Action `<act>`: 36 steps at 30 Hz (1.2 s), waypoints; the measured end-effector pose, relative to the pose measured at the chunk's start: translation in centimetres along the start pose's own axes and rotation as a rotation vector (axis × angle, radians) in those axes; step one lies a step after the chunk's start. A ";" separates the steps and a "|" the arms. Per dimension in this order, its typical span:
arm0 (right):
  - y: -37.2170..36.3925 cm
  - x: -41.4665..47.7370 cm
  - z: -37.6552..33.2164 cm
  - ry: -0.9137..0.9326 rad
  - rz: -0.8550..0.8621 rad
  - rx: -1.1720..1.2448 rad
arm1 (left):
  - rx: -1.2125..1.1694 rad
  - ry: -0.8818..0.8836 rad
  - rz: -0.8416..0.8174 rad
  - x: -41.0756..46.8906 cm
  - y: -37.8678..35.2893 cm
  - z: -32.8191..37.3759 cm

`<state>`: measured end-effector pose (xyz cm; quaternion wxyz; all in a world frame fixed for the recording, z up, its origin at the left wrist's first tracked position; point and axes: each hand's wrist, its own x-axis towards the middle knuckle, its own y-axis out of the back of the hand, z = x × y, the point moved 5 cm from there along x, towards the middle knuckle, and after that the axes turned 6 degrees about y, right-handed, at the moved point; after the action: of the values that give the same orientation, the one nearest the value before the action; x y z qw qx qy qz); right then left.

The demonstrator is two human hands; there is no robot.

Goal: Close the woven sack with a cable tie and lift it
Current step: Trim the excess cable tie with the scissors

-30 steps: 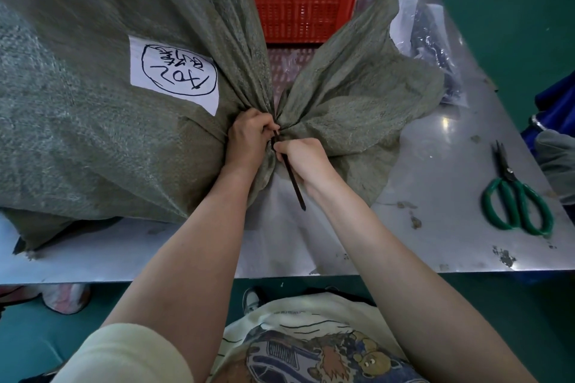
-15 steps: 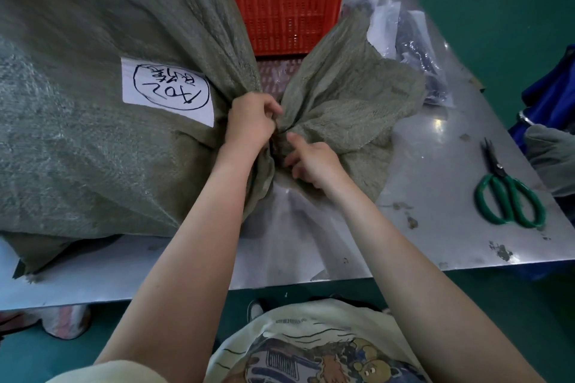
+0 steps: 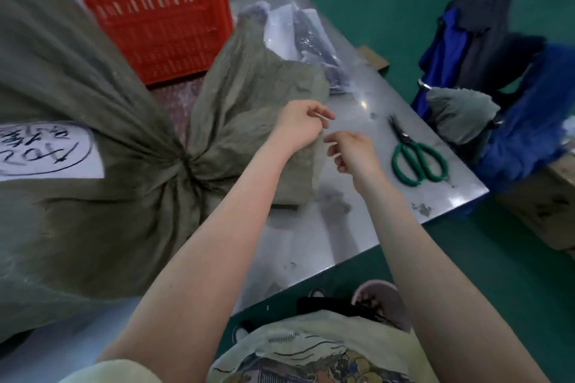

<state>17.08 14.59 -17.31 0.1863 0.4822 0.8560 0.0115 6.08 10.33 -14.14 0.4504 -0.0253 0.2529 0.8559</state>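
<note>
The big grey-green woven sack [image 3: 93, 211] lies on the metal table [image 3: 351, 227], a white handwritten label [image 3: 46, 152] on its side. Its neck [image 3: 186, 165] is bunched tight, and the loose mouth fans out to the right. I cannot make out the cable tie in the dark folds at the neck. My left hand [image 3: 298, 129] hovers over the fanned mouth, fingers loosely curled and holding nothing. Just to its right, my right hand [image 3: 353, 152] is above the table with fingers apart and empty. Neither hand touches the neck.
Green-handled scissors [image 3: 418, 162] lie on the table right of my right hand. A red plastic crate [image 3: 155, 9] stands behind the sack, with clear bags of dark items [image 3: 314, 50] beside it. Blue and dark clothing [image 3: 504, 78] is piled past the table's right edge.
Both hands have let go of the sack's neck and moved right, over the mouth and table. The black tie tail seen a second ago is gone from view. The view has swung right.
</note>
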 end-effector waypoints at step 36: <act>10.0 7.1 2.3 0.068 0.229 -0.339 | -0.369 0.405 -0.116 3.4 -11.4 1.0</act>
<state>22.76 25.50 -19.69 0.2336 0.5373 0.7872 0.1928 13.25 18.66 -18.87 0.4267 -0.2918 0.1760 0.8377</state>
